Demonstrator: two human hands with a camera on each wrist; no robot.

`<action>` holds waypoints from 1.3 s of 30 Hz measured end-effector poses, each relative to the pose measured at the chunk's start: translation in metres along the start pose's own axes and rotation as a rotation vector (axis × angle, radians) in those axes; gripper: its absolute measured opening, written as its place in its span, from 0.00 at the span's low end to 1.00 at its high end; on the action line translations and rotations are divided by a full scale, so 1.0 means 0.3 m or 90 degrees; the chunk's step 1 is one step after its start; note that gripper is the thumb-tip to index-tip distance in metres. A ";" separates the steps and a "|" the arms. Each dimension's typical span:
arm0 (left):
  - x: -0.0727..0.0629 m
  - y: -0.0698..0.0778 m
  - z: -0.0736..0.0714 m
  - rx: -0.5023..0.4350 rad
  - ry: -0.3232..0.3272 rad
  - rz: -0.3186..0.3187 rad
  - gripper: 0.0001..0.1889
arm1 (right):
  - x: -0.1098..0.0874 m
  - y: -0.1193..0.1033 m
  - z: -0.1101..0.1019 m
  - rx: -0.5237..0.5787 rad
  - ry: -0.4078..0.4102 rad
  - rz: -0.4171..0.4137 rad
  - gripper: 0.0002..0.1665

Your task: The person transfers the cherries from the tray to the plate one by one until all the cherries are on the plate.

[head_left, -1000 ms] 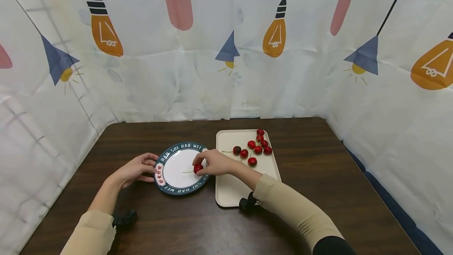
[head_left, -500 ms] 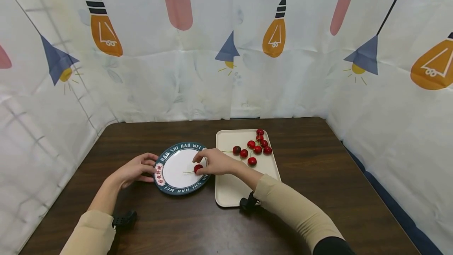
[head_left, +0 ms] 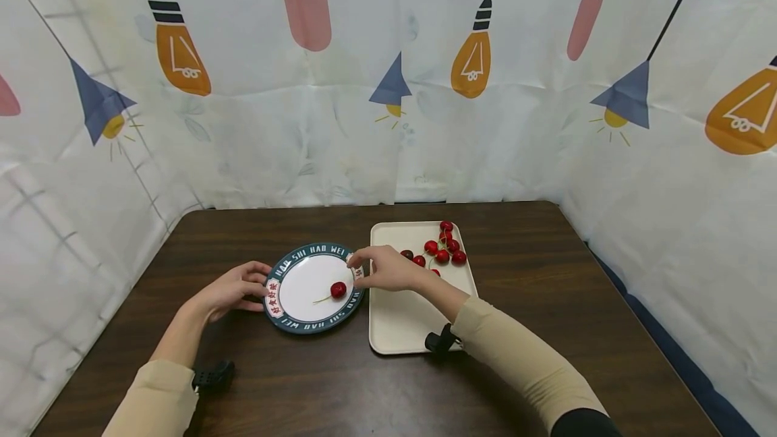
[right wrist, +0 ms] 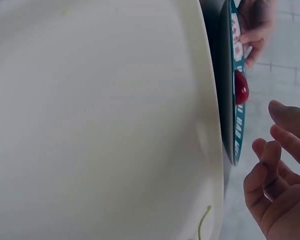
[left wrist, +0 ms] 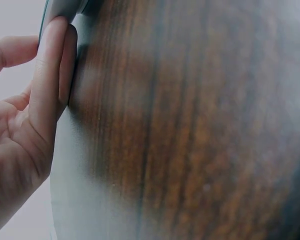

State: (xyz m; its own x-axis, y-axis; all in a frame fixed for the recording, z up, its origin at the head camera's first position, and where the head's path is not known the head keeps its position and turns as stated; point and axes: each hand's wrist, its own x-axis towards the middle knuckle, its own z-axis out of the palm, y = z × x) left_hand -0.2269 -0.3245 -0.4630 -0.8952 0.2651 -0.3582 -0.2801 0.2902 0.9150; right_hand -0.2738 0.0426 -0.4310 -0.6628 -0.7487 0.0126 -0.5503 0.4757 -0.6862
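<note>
Leaves the cherry (head_left: 338, 290) on the plate (head_left: 303, 282), draws the right hand (head_left: 387, 270) back with parted fingers, likely completing one placement. Seems, though partly hidden, to pinch the plate's rim with the left hand (head_left: 235, 290).

On the bench (head_left: 291, 383), a plate (head_left: 300, 282) lies left of a tray (head_left: 394, 329). One cherry (head_left: 338, 290) is on the plate, other cherries (head_left: 442, 257) in the tray's far half. The left hand (head_left: 239, 286) is at the plate's left rim, the right hand (head_left: 387, 270) over its right.
</note>
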 end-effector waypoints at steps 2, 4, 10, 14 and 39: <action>0.000 0.001 0.001 0.001 0.000 0.001 0.33 | -0.010 0.010 -0.010 -0.003 0.009 0.006 0.23; -0.001 0.002 0.001 0.002 0.001 0.001 0.32 | -0.021 0.022 -0.020 -0.005 0.019 0.009 0.22; -0.002 0.003 0.005 0.005 0.002 -0.001 0.32 | -0.058 0.052 -0.050 0.006 0.038 0.006 0.21; -0.004 0.005 0.006 0.007 0.004 0.000 0.32 | -0.092 0.076 -0.071 0.009 0.048 0.024 0.22; 0.007 -0.011 -0.001 0.004 0.008 0.000 0.32 | -0.277 0.199 -0.183 0.032 0.127 0.084 0.19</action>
State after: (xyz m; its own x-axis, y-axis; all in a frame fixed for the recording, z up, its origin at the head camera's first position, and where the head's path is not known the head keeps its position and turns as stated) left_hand -0.2279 -0.3253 -0.4666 -0.8998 0.2532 -0.3553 -0.2774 0.2965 0.9139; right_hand -0.2794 0.1587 -0.4330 -0.8176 -0.5726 0.0601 -0.4292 0.5366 -0.7265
